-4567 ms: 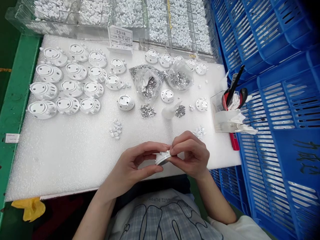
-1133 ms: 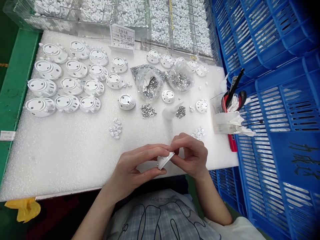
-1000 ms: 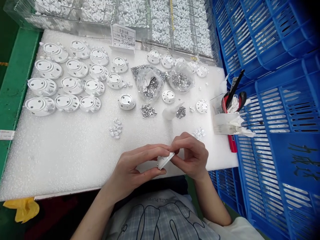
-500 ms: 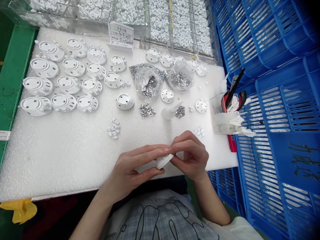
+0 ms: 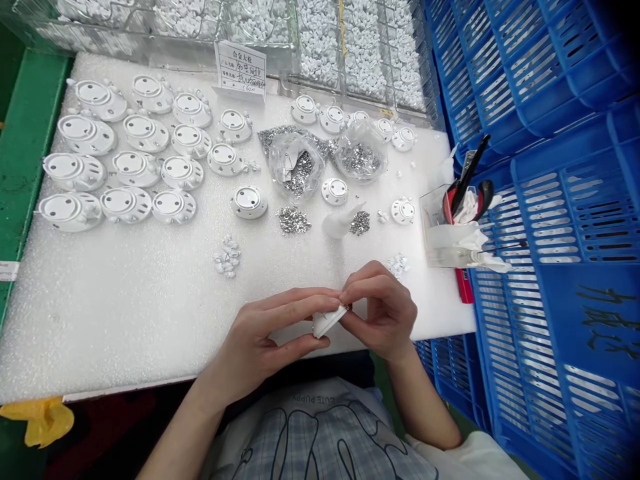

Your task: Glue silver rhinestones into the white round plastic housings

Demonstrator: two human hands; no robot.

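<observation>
Near the front edge of the white foam board (image 5: 125, 300), my left hand (image 5: 280, 327) grips a small white plastic part (image 5: 327, 321) between its fingers and thumb. The part is tilted. My right hand (image 5: 383, 307) pinches at the part's upper right edge, its fingertips touching those of my left hand; a tiny dark bit shows there. Beyond the hands stand a translucent bottle (image 5: 337, 225) with a thin nozzle, a pile of small silver pieces (image 5: 293, 221) and a smaller silver pile (image 5: 360, 223). Small white pieces (image 5: 228, 257) lie to the left.
Several rows of white oval parts (image 5: 136, 168) cover the board's left. Bags of silver pieces (image 5: 296, 167) lie mid-board. Compartment trays (image 5: 360, 47) and a paper label (image 5: 241, 70) are behind. A clear tool box (image 5: 440, 247) and blue crates (image 5: 565, 200) stand right.
The fingers of my right hand have shifted very slightly at the edge of the white part. The part stays in my left hand, almost unmoved.
</observation>
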